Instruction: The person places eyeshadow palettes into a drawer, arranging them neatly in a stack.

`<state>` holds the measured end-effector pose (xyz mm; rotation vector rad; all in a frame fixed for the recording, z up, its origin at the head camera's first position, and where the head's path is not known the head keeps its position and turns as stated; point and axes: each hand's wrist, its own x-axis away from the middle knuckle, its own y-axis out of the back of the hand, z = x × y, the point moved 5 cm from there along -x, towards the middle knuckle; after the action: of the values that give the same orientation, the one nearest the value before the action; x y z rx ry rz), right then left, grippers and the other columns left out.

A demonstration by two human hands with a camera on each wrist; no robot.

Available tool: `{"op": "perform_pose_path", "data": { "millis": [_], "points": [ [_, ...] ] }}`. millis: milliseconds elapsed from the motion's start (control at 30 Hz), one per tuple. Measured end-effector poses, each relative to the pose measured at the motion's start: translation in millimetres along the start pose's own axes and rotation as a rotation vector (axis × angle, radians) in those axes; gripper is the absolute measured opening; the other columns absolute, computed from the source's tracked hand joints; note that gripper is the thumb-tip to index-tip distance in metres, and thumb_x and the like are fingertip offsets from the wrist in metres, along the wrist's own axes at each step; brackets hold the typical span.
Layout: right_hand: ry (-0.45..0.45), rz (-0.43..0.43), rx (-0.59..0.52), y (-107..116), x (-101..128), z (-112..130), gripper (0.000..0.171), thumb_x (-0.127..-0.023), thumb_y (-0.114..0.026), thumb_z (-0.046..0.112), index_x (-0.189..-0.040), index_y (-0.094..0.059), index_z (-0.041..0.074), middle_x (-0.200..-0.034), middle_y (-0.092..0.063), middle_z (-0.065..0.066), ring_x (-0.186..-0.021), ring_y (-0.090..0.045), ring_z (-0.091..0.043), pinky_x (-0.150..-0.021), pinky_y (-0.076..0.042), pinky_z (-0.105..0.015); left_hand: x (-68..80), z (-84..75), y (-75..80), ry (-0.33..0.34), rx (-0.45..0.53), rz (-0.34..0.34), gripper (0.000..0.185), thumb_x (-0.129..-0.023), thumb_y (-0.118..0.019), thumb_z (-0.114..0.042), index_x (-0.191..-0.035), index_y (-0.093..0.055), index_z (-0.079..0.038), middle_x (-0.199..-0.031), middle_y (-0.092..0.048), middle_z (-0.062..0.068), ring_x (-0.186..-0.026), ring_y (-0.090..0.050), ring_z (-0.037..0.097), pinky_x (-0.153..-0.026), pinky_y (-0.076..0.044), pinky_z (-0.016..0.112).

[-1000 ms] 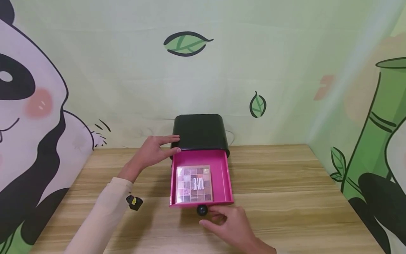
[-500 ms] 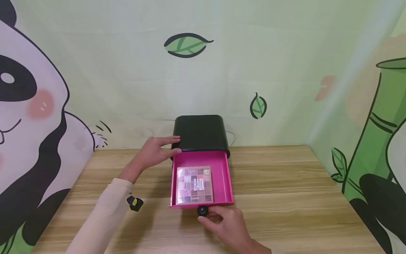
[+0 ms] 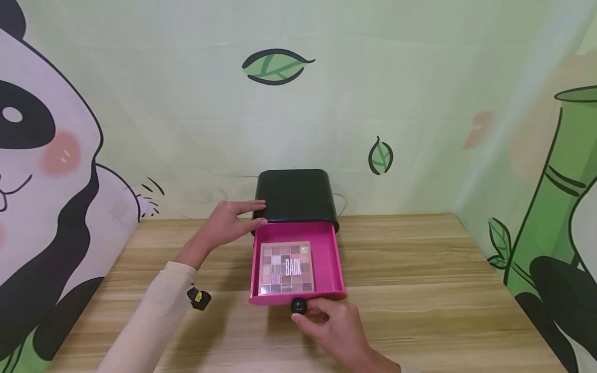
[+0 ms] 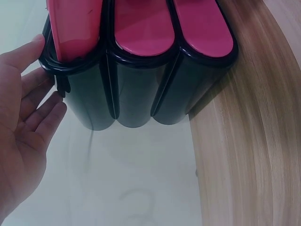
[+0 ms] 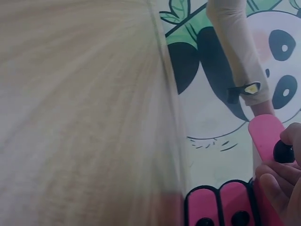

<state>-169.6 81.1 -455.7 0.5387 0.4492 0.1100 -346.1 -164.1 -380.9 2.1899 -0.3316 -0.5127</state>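
A small black cabinet (image 3: pixel 295 197) with pink drawers stands toward the back of the table. Its top drawer (image 3: pixel 327 259) is pulled far out. On the drawer's left side lies an eyeshadow palette (image 3: pixel 275 269) of many coloured squares, marked "BACK". My right hand (image 3: pixel 339 329) pinches the round black knob (image 3: pixel 299 305) between thumb and fingers; the right wrist view shows fingers on both sides of the knob (image 5: pixel 283 151). My left hand (image 3: pixel 226 223) rests at the cabinet's upper left edge, fingers extended. In the left wrist view that hand (image 4: pixel 28 117) touches the casing's side.
Two lower drawers (image 5: pixel 221 205), each with a black knob, are closed. The wood-grain table (image 3: pixel 420 290) extends on both sides. A panda-print backdrop (image 3: pixel 186 103) hangs right behind the cabinet. A black device (image 3: pixel 199 299) sits at the left wrist.
The right thumb has come in against the knob. The drawer's front has tipped up slightly, showing more of its front face, with the palette in it. The left hand stays in place.
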Motion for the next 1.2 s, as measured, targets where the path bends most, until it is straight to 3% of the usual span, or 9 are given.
{"op": "perform_pose_path", "data": {
  "millis": [500, 733, 1200],
  "points": [
    [-0.074, -0.028, -0.005, 6.4, -30.3, -0.3, 0.015, -0.085, -0.085, 0.026, -0.088, -0.078, 0.012, -0.080, -0.077, 0.005, -0.070, -0.069, 0.000, -0.065, -0.056, -0.020, 0.2, 0.8, 1.3, 0.038, -0.005, 0.018, 0.060, -0.092, -0.074, -0.047, -0.143, -0.062, -0.020, -0.147, -0.058, 0.008, -0.137, -0.053, 0.035, -0.103, -0.049, 0.053],
    [-0.086, -0.048, -0.008, 4.3, -45.0, -3.7, 0.017, -0.086, -0.084, 0.029, -0.089, -0.078, 0.013, -0.081, -0.077, 0.005, -0.071, -0.070, -0.001, -0.065, -0.056, -0.020, -0.6, -0.1, 1.5, 0.018, -0.004, 0.015, 0.057, -0.092, -0.075, -0.045, -0.141, -0.064, -0.018, -0.144, -0.061, 0.006, -0.136, -0.055, 0.033, -0.104, -0.047, 0.053],
    [-0.107, -0.117, 0.008, 3.7, -75.1, -9.4, 0.019, -0.084, -0.085, 0.029, -0.088, -0.079, 0.011, -0.078, -0.076, 0.005, -0.069, -0.070, -0.001, -0.063, -0.056, -0.022, -1.0, 0.8, 1.2, -0.033, -0.004, -0.014, 0.054, -0.092, -0.075, -0.044, -0.137, -0.067, -0.016, -0.140, -0.064, 0.006, -0.129, -0.061, 0.030, -0.095, -0.053, 0.050]
  ]
}}
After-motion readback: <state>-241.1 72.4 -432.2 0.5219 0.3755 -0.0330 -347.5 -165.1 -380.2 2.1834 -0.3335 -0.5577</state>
